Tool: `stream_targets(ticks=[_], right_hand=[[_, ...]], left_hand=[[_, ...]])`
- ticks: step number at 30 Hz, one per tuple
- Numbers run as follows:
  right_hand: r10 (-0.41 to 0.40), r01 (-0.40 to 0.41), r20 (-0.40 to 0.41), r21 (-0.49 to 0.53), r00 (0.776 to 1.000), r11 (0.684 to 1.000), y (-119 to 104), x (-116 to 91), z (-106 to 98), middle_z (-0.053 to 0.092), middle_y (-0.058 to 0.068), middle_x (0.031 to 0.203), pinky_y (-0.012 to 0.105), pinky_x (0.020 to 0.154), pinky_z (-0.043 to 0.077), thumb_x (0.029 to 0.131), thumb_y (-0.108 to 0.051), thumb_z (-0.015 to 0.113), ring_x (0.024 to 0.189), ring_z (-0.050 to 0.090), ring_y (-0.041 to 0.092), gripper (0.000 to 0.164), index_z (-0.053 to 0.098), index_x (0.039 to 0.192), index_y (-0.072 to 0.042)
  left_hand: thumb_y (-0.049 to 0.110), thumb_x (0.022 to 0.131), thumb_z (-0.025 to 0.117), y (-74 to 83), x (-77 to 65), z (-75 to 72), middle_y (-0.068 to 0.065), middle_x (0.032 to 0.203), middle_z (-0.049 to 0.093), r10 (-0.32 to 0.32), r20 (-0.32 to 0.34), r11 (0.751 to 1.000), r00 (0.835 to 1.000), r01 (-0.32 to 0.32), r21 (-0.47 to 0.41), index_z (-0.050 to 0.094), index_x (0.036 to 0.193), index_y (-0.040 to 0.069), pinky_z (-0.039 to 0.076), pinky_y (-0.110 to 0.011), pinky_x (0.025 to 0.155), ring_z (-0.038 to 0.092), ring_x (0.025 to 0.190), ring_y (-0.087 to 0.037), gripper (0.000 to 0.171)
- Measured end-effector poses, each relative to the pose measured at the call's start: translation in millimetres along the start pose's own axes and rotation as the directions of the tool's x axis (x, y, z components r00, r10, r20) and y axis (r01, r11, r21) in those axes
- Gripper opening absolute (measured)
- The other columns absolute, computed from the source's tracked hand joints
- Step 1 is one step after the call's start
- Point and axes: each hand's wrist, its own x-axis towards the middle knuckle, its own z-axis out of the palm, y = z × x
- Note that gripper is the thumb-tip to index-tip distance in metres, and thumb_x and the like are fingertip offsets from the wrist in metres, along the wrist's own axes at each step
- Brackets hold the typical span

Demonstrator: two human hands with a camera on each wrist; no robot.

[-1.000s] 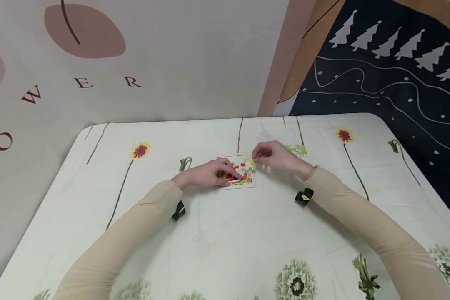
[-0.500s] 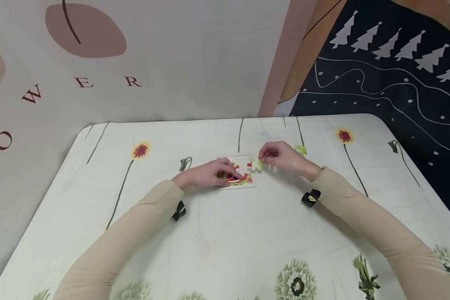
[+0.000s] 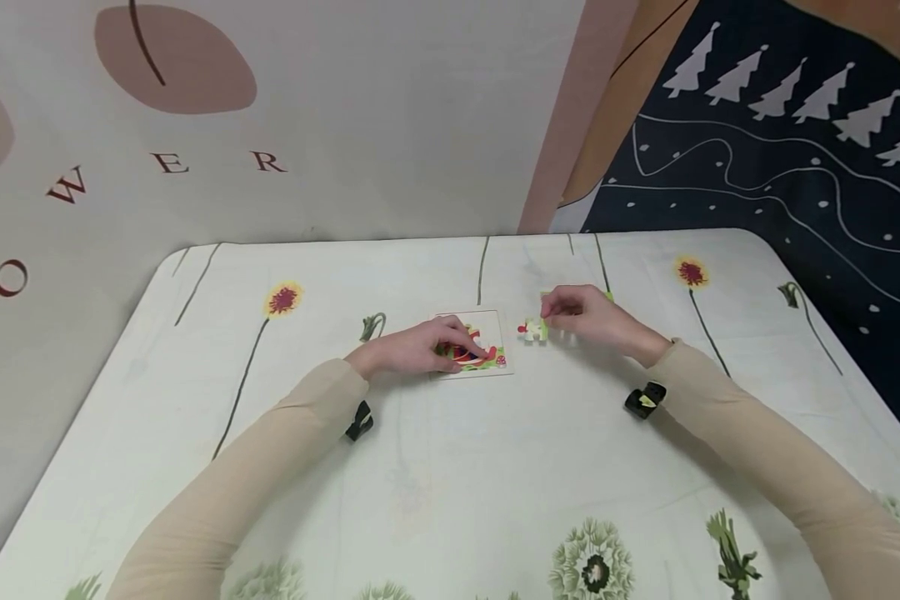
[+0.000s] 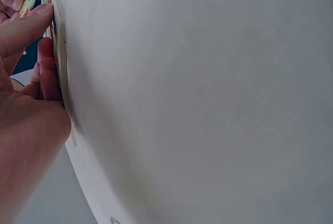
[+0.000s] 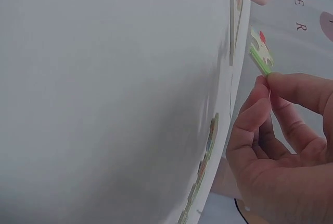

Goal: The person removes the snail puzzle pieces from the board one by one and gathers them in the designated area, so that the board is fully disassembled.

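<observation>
A small jigsaw puzzle board [image 3: 499, 358] with a red, green and dark blue picture lies near the table's middle. My left hand [image 3: 416, 346] rests on it, one finger stretched across the picture and covering part of it. Just to the right, my right hand [image 3: 588, 317] pinches a puzzle piece [image 3: 534, 331] between thumb and fingertips. In the right wrist view this puzzle piece [image 5: 263, 49] shows a green edge, a pale middle and a red spot, raised off the table. From the left wrist, the left hand's fingers [image 4: 26, 28] appear against the board's surface.
More puzzle pieces [image 5: 203, 164] lie on the table under the right hand, largely hidden by it in the head view. The white tablecloth [image 3: 435, 492] carries printed flowers. A fabric backdrop [image 3: 390, 125] rises behind the table's far edge.
My right hand has moved right, carrying the puzzle piece away from the board's upper right part. The left hand has stayed in place on the board.
</observation>
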Motion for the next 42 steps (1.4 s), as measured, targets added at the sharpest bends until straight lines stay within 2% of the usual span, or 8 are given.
stream_targets(ticks=[2,5,9,13,22,32,42], right_hand=[[-0.005,0.005,-0.001,-0.001,1.000,1.000,1,-2,-2,0.063,0.014,0.103,0.027,0.081,0.042,0.092,0.000,0.060,0.099,0.056,0.024,0.008,0.064,0.098,0.002],[-0.009,0.009,-0.001,0.007,1.000,1.000,3,-4,-5,0.064,0.016,0.106,0.026,0.079,0.043,0.092,0.000,0.059,0.099,0.056,0.024,0.009,0.064,0.099,0.003],[-0.006,0.007,-0.014,0.004,1.000,1.000,6,-8,-9,0.063,0.015,0.099,0.024,0.075,0.043,0.092,0.001,0.059,0.086,0.054,0.023,0.010,0.065,0.100,0.004],[-0.003,0.002,-0.040,-0.023,0.999,1.000,11,-11,-13,0.063,0.013,0.095,0.024,0.073,0.042,0.092,-0.001,0.061,0.083,0.053,0.020,0.010,0.066,0.099,0.003],[0.046,-0.047,-0.058,-0.018,0.997,0.999,17,-15,-24,0.062,0.015,0.099,0.024,0.075,0.042,0.093,-0.002,0.060,0.086,0.053,0.021,0.012,0.065,0.102,0.004],[0.088,-0.089,-0.096,-0.015,0.992,0.996,24,-23,-32,0.062,0.016,0.100,0.024,0.068,0.043,0.093,-0.004,0.061,0.081,0.053,0.018,0.014,0.064,0.105,0.004],[0.123,-0.128,-0.119,-0.032,0.985,0.991,33,-29,-40,0.061,0.017,0.105,0.021,0.071,0.042,0.094,-0.005,0.061,0.085,0.052,0.016,0.017,0.063,0.108,0.005]], left_hand=[[0.004,0.090,0.066,0.0,-0.1,0.2,-0.006,0.119,0.049,-0.001,0.001,1.000,1.000,0.001,0.002,0.067,0.125,0.013,0.035,-0.035,0.094,0.041,0.110,-0.022,0.036],[0.005,0.090,0.066,0.2,-0.7,0.3,-0.006,0.120,0.049,-0.002,0.001,1.000,1.000,0.002,0.009,0.067,0.125,0.013,0.035,-0.035,0.095,0.041,0.111,-0.022,0.035],[0.005,0.091,0.066,0.5,-0.7,0.1,-0.006,0.121,0.049,-0.005,0.001,1.000,1.000,0.005,0.014,0.067,0.125,0.013,0.035,-0.036,0.096,0.041,0.112,-0.023,0.035],[0.005,0.091,0.066,0.8,-0.3,-0.4,-0.006,0.121,0.048,-0.009,0.004,1.000,1.000,0.009,0.011,0.067,0.125,0.014,0.034,-0.036,0.096,0.040,0.112,-0.022,0.036],[0.005,0.091,0.066,2.4,-1.6,-1.8,-0.006,0.121,0.048,-0.006,0.009,1.000,1.000,0.006,0.000,0.067,0.126,0.014,0.035,-0.036,0.095,0.039,0.112,-0.023,0.036],[0.006,0.090,0.066,-1.3,0.7,-1.6,-0.005,0.119,0.049,0.011,0.007,1.000,1.000,-0.011,0.004,0.067,0.126,0.014,0.035,-0.035,0.094,0.041,0.110,-0.022,0.036],[0.005,0.091,0.066,-2.2,0.5,-2.0,-0.006,0.120,0.049,0.002,0.009,1.000,1.000,-0.002,-0.001,0.067,0.126,0.014,0.034,-0.036,0.095,0.039,0.112,-0.023,0.036]])
